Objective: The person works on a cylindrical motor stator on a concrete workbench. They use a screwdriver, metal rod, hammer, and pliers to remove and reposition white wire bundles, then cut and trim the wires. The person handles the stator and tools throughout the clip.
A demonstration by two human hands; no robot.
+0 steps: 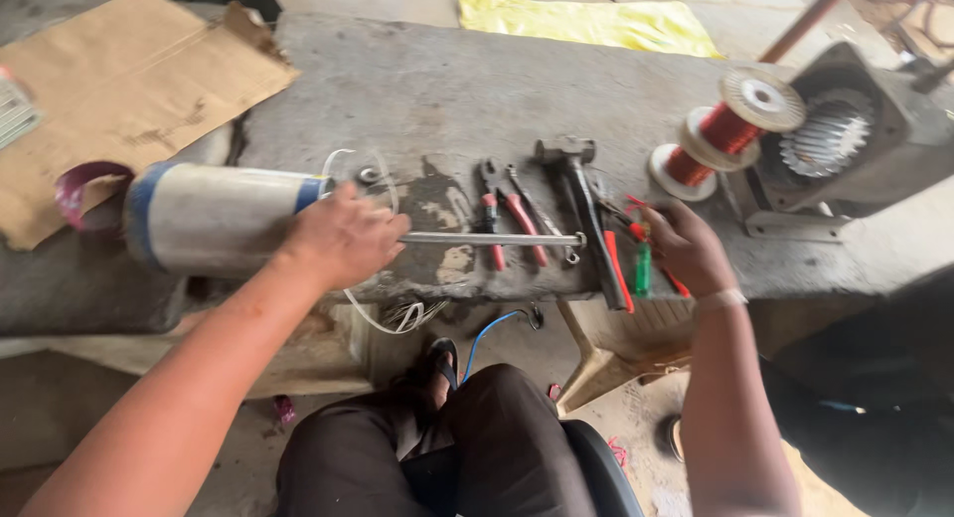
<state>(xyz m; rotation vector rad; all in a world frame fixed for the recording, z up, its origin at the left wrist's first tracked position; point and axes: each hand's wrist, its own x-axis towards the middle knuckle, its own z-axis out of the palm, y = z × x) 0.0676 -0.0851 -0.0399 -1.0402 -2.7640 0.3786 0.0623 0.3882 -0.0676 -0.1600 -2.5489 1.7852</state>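
A steel cylinder with blue bands (pixel 214 217) lies on its side on the concrete bench (pixel 447 89). A thin metal shaft (pixel 497 240) sticks out of its right end. My left hand (pixel 343 241) rests on that end of the cylinder, fingers curled over it beside white wires (pixel 383 318). My right hand (pixel 686 247) is over a cluster of small tools with red and green handles (pixel 641 258) at the bench's front edge, fingers closed around some of them; which ones I cannot tell.
Red-handled pliers (pixel 507 219) and a hammer (pixel 581 194) lie mid-bench. Two spools of copper wire (pixel 730 129) sit by a grey motor housing (pixel 845 139). Cardboard (pixel 119 89) lies far left, a yellow sheet (pixel 586 22) beyond. My knees (pixel 477 437) are below.
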